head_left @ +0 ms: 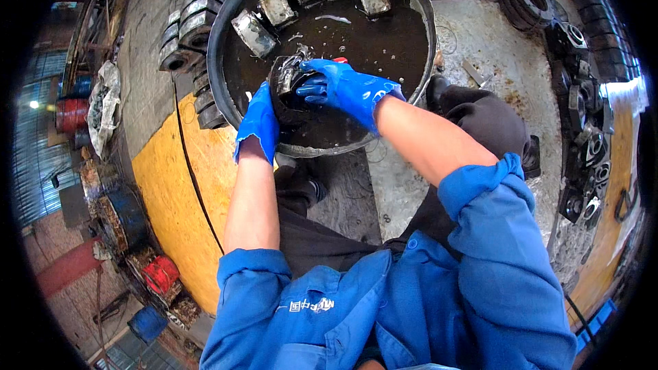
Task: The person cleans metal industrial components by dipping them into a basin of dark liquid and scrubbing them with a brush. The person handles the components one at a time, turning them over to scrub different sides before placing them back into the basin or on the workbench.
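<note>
A blue work jacket (343, 318) is filling six o'clock. Ahead of it, the gloved left hand (260, 115) is holding a dark metal block (281, 99) by its nine o'clock side, inside a round black tub (218, 55), toward eight o'clock from the tub's middle. The gloved right hand (346, 87) is curling in from three o'clock; whether it is gripping the small red object (340, 60) beside it, I cannot tell. Five metal blocks (275, 3) are lining the tub from ten to one, and dark liquid (384, 55) is glistening below.
</note>
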`<state>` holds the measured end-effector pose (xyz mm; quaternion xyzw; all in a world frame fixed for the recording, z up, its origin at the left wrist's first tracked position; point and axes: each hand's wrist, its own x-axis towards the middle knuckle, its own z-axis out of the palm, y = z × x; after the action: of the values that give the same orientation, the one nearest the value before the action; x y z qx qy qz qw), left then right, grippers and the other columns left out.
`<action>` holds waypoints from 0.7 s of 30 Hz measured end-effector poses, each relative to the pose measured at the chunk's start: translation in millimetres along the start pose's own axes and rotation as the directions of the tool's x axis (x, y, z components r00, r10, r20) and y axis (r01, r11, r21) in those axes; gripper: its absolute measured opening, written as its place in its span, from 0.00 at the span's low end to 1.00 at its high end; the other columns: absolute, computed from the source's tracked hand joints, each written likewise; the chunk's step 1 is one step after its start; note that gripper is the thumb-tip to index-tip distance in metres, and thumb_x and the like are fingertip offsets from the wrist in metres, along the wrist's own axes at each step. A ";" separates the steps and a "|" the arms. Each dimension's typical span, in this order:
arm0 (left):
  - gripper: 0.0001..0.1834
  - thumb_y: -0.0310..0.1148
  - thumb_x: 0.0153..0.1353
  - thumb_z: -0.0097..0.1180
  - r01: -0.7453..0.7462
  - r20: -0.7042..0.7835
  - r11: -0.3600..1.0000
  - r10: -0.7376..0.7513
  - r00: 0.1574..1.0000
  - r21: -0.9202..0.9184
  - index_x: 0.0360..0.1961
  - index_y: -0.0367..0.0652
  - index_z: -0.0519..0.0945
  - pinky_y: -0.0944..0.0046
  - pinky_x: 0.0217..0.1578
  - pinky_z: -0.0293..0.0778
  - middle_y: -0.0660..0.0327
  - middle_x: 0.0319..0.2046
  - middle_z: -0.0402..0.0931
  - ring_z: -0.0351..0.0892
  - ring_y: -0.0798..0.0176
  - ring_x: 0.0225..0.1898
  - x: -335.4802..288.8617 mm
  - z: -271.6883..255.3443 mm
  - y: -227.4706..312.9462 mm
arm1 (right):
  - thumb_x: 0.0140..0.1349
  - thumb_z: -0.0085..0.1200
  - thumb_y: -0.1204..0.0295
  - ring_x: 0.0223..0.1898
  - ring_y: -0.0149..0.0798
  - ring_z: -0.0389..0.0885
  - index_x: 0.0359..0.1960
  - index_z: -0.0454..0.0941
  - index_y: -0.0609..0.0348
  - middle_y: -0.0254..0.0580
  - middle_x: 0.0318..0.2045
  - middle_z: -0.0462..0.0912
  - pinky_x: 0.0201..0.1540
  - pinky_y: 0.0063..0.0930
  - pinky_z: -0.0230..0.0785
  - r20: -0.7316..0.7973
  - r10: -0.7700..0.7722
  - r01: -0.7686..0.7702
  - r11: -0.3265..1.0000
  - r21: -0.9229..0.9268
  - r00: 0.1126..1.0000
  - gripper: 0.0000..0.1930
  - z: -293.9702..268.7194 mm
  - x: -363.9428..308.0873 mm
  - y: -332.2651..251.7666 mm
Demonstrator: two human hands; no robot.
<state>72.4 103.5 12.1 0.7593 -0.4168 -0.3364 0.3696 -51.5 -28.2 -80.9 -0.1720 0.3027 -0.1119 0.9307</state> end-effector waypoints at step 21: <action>0.20 0.44 0.76 0.50 0.011 -0.112 0.598 -0.169 0.979 -0.801 0.54 0.40 0.81 0.61 0.52 0.76 0.60 0.46 0.82 0.79 0.64 0.47 20.0 33.0 -35.0 | 0.70 0.52 0.59 0.45 0.44 0.85 0.51 0.81 0.51 0.44 0.45 0.85 0.48 0.38 0.78 -0.127 0.079 -0.119 0.932 -0.343 0.989 0.16 11.8 -6.1 -33.9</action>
<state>67.3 89.8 -38.0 0.5618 -0.1500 -0.4364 0.6866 -52.8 -54.4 -55.6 -0.3124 0.3774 -0.0187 0.8716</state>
